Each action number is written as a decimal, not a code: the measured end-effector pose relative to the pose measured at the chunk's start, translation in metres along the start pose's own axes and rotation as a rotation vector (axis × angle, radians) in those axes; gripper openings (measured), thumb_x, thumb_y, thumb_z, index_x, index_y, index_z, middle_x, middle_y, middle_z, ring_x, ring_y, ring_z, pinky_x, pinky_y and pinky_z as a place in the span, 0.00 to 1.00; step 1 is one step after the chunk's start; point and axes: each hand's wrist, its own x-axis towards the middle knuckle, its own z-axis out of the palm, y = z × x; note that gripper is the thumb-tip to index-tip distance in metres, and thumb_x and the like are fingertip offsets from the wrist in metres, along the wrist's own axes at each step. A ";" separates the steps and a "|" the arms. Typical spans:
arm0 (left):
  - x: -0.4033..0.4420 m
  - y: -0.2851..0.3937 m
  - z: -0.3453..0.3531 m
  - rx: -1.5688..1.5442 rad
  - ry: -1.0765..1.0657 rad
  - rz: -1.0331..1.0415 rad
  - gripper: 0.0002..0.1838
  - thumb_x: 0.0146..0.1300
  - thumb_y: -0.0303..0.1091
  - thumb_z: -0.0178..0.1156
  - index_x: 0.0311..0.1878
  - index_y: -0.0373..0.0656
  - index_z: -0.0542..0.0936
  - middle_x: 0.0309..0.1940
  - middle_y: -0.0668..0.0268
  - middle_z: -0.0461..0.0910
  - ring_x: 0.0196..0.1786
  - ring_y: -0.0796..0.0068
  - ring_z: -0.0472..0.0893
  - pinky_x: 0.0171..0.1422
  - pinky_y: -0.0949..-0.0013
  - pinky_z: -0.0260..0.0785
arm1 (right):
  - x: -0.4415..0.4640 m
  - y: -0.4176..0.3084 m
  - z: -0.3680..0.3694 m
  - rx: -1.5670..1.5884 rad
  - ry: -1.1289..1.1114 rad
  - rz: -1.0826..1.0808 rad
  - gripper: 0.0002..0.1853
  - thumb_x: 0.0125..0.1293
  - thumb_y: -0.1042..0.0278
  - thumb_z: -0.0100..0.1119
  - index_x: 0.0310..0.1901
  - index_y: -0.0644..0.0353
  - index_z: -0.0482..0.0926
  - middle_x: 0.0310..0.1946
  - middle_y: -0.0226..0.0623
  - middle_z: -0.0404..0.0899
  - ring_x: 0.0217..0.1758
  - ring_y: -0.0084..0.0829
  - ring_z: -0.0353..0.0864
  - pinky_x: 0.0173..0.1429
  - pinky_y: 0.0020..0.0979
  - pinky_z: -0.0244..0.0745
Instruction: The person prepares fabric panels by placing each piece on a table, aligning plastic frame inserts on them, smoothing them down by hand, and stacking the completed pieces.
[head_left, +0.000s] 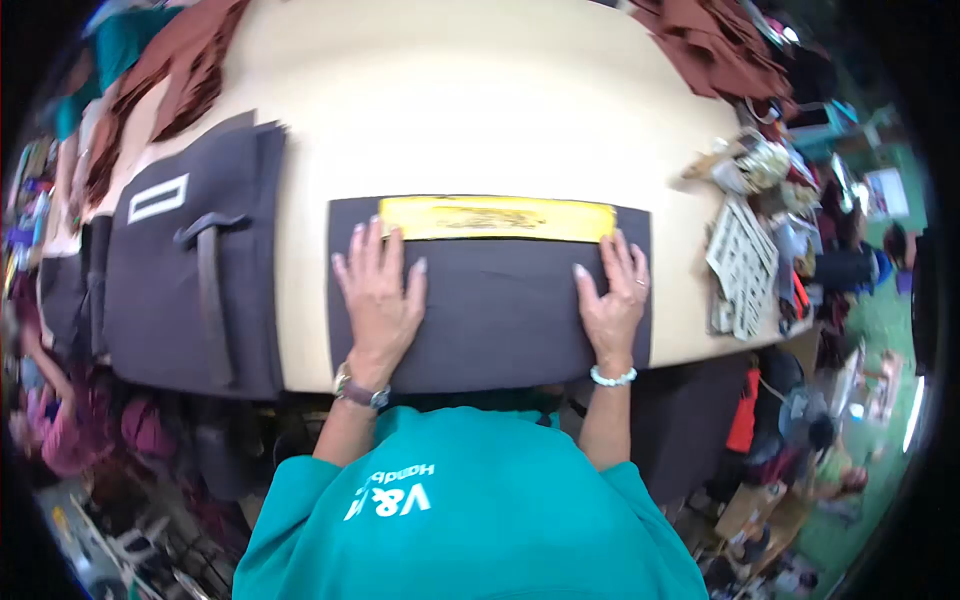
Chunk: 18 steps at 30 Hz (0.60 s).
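A dark grey fabric panel lies flat on the pale table in front of me. Along its far edge rests a long yellow strip with dark marks on it, too blurred to read. My left hand is flat on the panel, fingers spread, with fingertips at the strip's left end. On the other side, my right hand also lies open on the panel, its fingertips at the strip's right end. Neither hand is wrapped around anything.
Stacked dark fabric pieces with a strap and a white rectangle lie at left. Brown cloth is heaped at the far right, more brown cloth at the far left. White perforated templates and small clutter sit near the right edge.
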 end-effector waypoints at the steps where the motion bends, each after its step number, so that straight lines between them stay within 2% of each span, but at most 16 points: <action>1: -0.001 0.000 0.000 -0.006 0.010 -0.002 0.25 0.60 0.37 0.57 0.60 0.40 0.69 0.64 0.52 0.62 0.68 0.51 0.57 0.69 0.41 0.43 | 0.000 0.001 0.001 -0.009 -0.006 -0.011 0.26 0.52 0.64 0.64 0.53 0.64 0.75 0.58 0.44 0.71 0.61 0.51 0.63 0.67 0.44 0.54; 7: 0.000 0.001 -0.003 -0.092 0.005 -0.034 0.26 0.58 0.37 0.58 0.60 0.39 0.70 0.64 0.52 0.61 0.69 0.52 0.57 0.69 0.40 0.42 | 0.001 -0.003 -0.001 0.013 -0.068 0.044 0.27 0.54 0.64 0.62 0.56 0.63 0.73 0.60 0.43 0.69 0.65 0.50 0.60 0.69 0.44 0.52; 10: 0.000 0.001 -0.002 -0.096 0.032 -0.008 0.26 0.58 0.37 0.58 0.59 0.36 0.69 0.63 0.49 0.61 0.67 0.49 0.57 0.67 0.36 0.44 | 0.001 -0.004 -0.001 -0.004 -0.073 0.041 0.27 0.55 0.63 0.62 0.57 0.62 0.73 0.61 0.42 0.68 0.65 0.51 0.60 0.69 0.45 0.52; 18: 0.000 0.001 -0.001 -0.070 0.028 -0.006 0.26 0.58 0.37 0.58 0.59 0.36 0.69 0.63 0.49 0.61 0.67 0.48 0.57 0.65 0.35 0.45 | 0.000 -0.006 -0.001 -0.029 -0.075 0.046 0.26 0.56 0.62 0.62 0.56 0.63 0.73 0.61 0.42 0.68 0.65 0.50 0.60 0.68 0.45 0.53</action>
